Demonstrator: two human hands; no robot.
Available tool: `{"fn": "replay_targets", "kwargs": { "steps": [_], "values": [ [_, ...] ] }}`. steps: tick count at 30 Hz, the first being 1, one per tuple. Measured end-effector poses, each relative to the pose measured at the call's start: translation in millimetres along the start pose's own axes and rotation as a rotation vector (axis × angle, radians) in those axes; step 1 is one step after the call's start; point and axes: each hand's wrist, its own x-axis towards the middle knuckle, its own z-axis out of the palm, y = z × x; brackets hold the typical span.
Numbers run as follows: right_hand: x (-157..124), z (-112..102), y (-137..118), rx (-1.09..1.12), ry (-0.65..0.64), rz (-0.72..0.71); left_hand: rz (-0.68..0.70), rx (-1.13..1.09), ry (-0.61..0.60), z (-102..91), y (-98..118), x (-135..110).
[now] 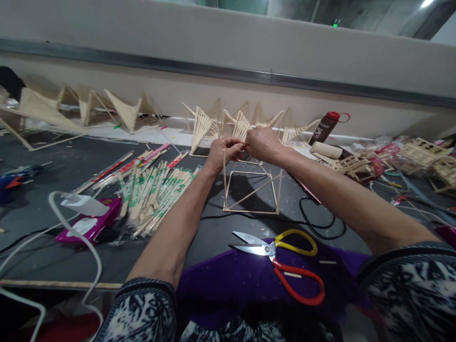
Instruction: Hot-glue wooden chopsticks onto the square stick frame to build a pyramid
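My left hand (pixel 227 152) and my right hand (pixel 262 144) meet fingertip to fingertip over the back of a small frame of thin wooden sticks (pixel 251 211). Both are closed in a pinch. Thin sticks slant up from the frame towards my left fingers, which seem to grip its top. Whatever my right fingertips pinch is too small and covered to make out. The frame stands on the dark table with a four-sided base, uprights and a diagonal stick. In front of it lie spread scissors (pixel 268 249) with one yellow and one red handle.
Wrapped chopsticks (pixel 156 197) are heaped to the left, beside a magenta device (pixel 90 225) with a white plug. Fan-like stick models (pixel 201 126) line the wall. A brown bottle (pixel 323 130) stands back right; a black cable (pixel 322 235) curls beneath my right forearm.
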Motion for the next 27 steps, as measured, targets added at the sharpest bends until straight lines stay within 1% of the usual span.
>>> {"fn": "replay_targets", "kwargs": {
  "steps": [3, 7, 19, 27],
  "values": [
    [1.0, 0.3, 0.2, 0.001, 0.052, 0.029, -0.006, -0.03, -0.018, -1.4, -1.4, 0.5],
    [1.6, 1.3, 1.2, 0.014, 0.062, 0.02, -0.002, -0.053, -0.031, -3.2, -2.0, 0.1],
    [2.2, 3.9, 3.6, 0.01, 0.084, -0.02, -0.014, -0.045, -0.016, -4.4, -7.4, -0.3],
    [3.1, 4.8, 3.3, 0.018, 0.056, -0.017, -0.026, -0.039, -0.003, -3.5, -6.5, -1.2]
  ]
}}
